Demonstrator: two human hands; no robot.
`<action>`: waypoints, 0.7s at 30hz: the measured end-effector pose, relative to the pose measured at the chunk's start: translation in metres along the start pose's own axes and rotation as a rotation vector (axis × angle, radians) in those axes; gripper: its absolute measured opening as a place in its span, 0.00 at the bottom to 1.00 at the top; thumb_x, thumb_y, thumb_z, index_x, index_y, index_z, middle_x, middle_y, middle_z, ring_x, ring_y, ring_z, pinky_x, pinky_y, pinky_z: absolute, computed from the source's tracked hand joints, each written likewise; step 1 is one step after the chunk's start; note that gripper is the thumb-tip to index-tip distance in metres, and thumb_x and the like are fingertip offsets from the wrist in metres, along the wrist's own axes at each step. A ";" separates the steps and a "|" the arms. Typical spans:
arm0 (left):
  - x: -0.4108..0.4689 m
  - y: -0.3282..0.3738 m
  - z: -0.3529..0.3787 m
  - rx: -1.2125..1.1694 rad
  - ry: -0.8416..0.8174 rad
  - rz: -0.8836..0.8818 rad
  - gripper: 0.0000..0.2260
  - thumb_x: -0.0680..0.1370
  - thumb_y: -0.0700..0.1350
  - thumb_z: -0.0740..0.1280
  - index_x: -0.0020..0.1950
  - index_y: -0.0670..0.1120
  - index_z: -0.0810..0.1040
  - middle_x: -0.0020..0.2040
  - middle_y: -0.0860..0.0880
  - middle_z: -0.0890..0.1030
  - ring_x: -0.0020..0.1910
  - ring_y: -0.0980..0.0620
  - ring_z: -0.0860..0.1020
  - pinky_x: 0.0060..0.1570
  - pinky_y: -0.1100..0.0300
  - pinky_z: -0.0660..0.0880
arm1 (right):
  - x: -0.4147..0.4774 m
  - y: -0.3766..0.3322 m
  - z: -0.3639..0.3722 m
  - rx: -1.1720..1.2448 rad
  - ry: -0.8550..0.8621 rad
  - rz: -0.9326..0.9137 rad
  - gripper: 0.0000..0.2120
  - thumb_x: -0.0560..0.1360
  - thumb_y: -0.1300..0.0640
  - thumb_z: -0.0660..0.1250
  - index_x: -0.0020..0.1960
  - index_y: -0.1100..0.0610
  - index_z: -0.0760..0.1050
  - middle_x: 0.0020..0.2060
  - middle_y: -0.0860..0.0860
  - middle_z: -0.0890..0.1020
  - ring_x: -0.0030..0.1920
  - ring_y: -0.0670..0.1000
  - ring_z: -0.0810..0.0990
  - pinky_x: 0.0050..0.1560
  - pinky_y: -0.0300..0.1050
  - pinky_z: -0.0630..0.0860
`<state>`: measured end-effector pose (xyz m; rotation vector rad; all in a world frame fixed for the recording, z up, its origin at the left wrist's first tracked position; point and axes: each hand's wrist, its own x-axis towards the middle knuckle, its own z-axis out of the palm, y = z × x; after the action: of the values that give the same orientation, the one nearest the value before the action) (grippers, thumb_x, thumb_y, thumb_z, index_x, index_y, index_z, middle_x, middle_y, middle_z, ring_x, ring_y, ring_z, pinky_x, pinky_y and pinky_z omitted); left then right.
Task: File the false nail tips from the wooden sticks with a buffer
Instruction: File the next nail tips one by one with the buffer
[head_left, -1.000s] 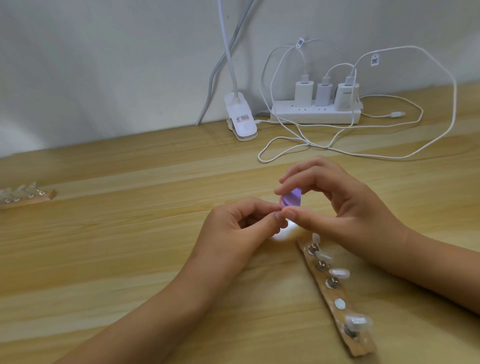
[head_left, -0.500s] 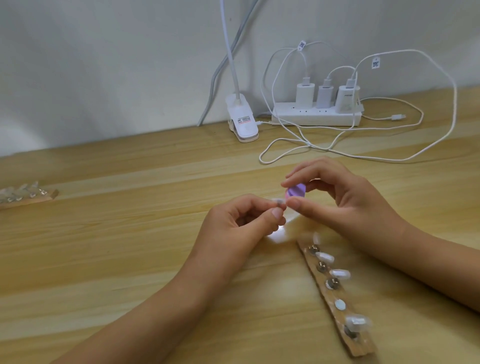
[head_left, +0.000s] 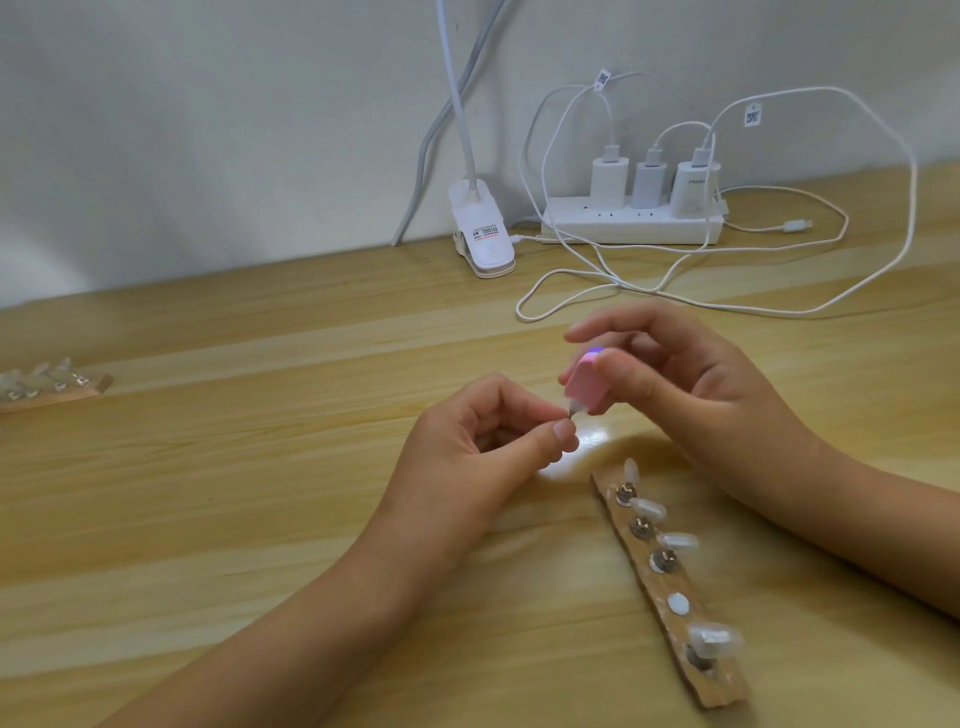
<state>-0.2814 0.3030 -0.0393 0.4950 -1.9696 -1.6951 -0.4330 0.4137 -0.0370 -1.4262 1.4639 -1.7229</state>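
At desk (head_left: 249, 499) center, L hand (head_left: 483, 441) pinches nail tip (head_left: 574, 413); R hand (head_left: 691, 395) grips pink buffer (head_left: 584, 387) against it; wooden stick (head_left: 721, 693) w/ four tips (head_left: 714, 642) lies toward front-right corner.

A: What stands behind?

B: A plain pale wall (head_left: 208, 130), meeting a light wooden worktop (head_left: 208, 493) with long grain stripes.

A: Anything along the back?

B: A white clip lamp (head_left: 480, 234) with its neck rising out of view, and a grey cable (head_left: 427, 143) beside it. To the right is a white power strip (head_left: 631, 228) with three white chargers (head_left: 649, 184) plugged in. White leads (head_left: 797, 225) loop across the wood.

A: And the light?

B: Soft and even, with one bright glare (head_left: 589, 439) on the worktop near the middle.
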 end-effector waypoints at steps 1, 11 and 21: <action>0.000 0.000 0.000 0.004 -0.001 0.003 0.03 0.72 0.39 0.74 0.41 0.45 0.81 0.39 0.47 0.86 0.39 0.55 0.82 0.43 0.65 0.78 | -0.001 0.000 0.000 -0.006 -0.022 0.005 0.14 0.77 0.52 0.65 0.61 0.54 0.77 0.43 0.56 0.82 0.45 0.51 0.81 0.51 0.41 0.77; -0.001 0.003 0.002 0.030 0.011 -0.006 0.04 0.72 0.39 0.74 0.39 0.45 0.81 0.39 0.46 0.86 0.40 0.48 0.83 0.46 0.58 0.79 | -0.003 -0.003 0.002 -0.090 -0.040 0.019 0.09 0.78 0.52 0.67 0.56 0.52 0.82 0.47 0.50 0.84 0.49 0.48 0.83 0.52 0.34 0.76; -0.001 0.003 0.003 0.060 0.019 -0.009 0.05 0.72 0.37 0.74 0.38 0.45 0.81 0.38 0.47 0.85 0.39 0.50 0.82 0.46 0.54 0.79 | -0.005 -0.001 0.002 -0.179 -0.075 0.006 0.10 0.77 0.51 0.66 0.56 0.50 0.82 0.49 0.47 0.83 0.53 0.48 0.82 0.54 0.37 0.76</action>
<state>-0.2822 0.3069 -0.0365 0.5401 -2.0121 -1.6352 -0.4288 0.4170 -0.0378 -1.5570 1.6128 -1.5501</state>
